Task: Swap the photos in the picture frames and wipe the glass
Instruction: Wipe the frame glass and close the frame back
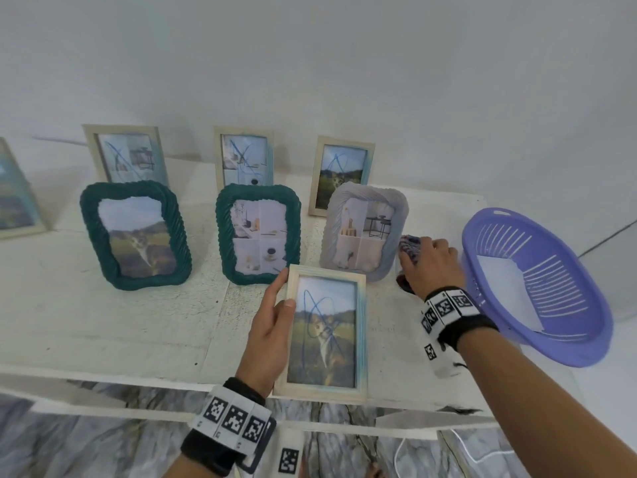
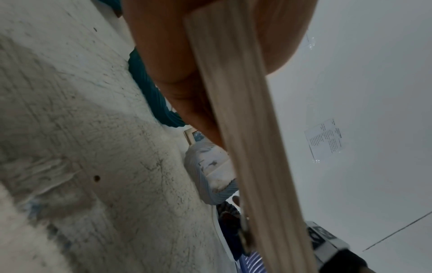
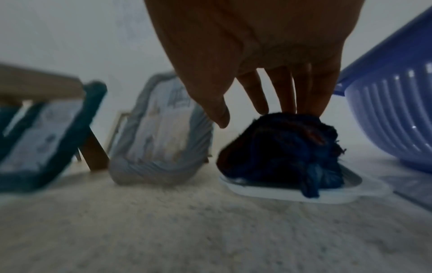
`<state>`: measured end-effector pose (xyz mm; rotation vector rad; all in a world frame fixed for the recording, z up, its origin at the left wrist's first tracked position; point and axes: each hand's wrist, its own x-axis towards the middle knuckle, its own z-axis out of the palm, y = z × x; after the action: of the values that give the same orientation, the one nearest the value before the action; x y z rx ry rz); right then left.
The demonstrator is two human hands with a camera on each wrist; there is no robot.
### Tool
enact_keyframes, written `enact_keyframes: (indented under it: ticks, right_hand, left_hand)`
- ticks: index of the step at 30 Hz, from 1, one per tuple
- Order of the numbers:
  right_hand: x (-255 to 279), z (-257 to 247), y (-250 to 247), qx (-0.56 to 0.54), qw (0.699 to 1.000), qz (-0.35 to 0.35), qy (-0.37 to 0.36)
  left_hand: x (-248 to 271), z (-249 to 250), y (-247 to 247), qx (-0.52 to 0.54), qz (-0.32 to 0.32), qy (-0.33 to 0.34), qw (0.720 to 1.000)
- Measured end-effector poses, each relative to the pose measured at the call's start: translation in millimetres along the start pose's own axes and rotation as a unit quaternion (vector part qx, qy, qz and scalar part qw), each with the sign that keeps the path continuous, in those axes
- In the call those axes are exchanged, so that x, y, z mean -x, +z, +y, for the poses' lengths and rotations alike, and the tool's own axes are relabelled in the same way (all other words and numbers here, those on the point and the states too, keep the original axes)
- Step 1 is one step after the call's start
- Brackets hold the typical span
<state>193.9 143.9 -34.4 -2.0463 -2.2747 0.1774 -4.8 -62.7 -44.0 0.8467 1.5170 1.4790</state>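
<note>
Head view, lower centre: the wood frame (image 1: 324, 334) is held by the left hand (image 1: 272, 331) along its left edge, thumb on the front by the glass, fingers behind. Long axis runs bottom to top of the picture, glass facing the camera, photo upright; blue scribble marks cross the glass. Its lower end overhangs the front edge of the table (image 1: 103, 319).

Left wrist view: only the frame's side edge (image 2: 252, 147) shows, running top to bottom; the gripping fingers (image 2: 184, 88) lie against it. Glass and photo hidden here.

Right hand (image 1: 431, 267), centre right in the head view: fingers point down onto the cloth (image 1: 410, 251), fingertips (image 3: 287, 103) touching its top. Thumb stands apart from the cloth. Whether the fingers already pinch it I cannot tell; the right wrist view is blurred. The cloth (image 3: 285, 153) sits on a shallow white tray (image 3: 304, 192), just right of the grey frame (image 1: 365, 231).

Purple basket (image 1: 537, 284) at right, tilted, partly cut behind the forearm.

Two green frames (image 1: 136, 234) stand left of the grey one; three wood frames stand behind. Another frame at the far left is cut off.
</note>
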Motion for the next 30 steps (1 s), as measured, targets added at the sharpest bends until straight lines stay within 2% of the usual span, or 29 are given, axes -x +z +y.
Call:
enact_keyframes:
  ticks: [2,6,10,14,18,22,27,30]
  right_hand:
    - [-9.3,0.6,6.6,0.042,0.998,-0.034,0.013]
    - [-19.2,7.2,14.0,0.0,0.995,-0.088,0.046]
    - [-10.9,7.9,1.0,-0.069,0.995,-0.045,0.051]
    - [27.3,13.0,-15.5,-0.118,0.992,-0.006,0.044]
    - [80.5,4.7,-31.7,-0.157,0.987,0.028,0.002]
    - [126.8,-24.6,-40.6,-0.181,0.971,0.115,-0.106]
    - [143.5,-55.4,-22.2,-0.118,0.978,0.071,-0.158]
    - [148.8,-64.8,-18.3,-0.143,0.969,0.063,-0.19]
  left_hand:
    - [-0.2,-0.3,-0.9,0.002,0.002,0.002,1.0]
    - [-2.8,-1.4,-4.0,-0.001,-0.004,0.007,1.0]
    - [-6.6,-1.1,-5.2,-0.005,-0.008,0.023,1.0]
    - [-10.4,-5.6,-4.8,-0.006,-0.011,0.023,1.0]
    - [-11.0,-8.0,-0.3,-0.03,-0.017,0.029,0.999]
    - [-7.8,-6.1,9.0,-0.033,-0.017,0.047,0.998]
    - [-3.6,0.0,20.0,-0.033,-0.035,0.071,0.996]
    - [-0.7,7.8,22.2,-0.047,-0.033,0.089,0.994]
